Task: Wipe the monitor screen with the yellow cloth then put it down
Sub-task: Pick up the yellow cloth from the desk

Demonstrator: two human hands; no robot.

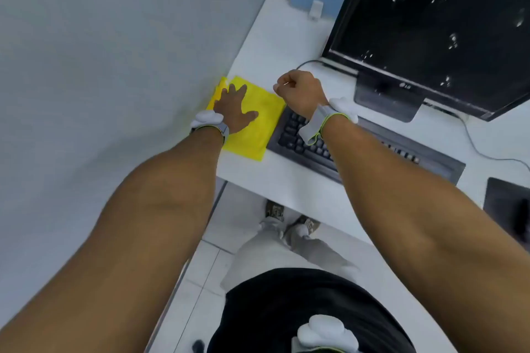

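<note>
Reaching forward with both arms, I am laying my left hand (233, 112) flat, fingers spread, on the yellow cloth (258, 123). It is lying spread on the white counter (275, 43), touching the black keyboard (372, 152) at its left end. I am curling my right hand (301, 92) into a loose fist above the counter, holding nothing, just in front of the dark LG monitor (430, 17).

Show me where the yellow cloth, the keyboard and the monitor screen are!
yellow cloth (259, 126): head view, its bare middle.
keyboard (309, 149): head view, keys at its left end.
monitor screen (430, 23): head view, dark glass middle.
</note>
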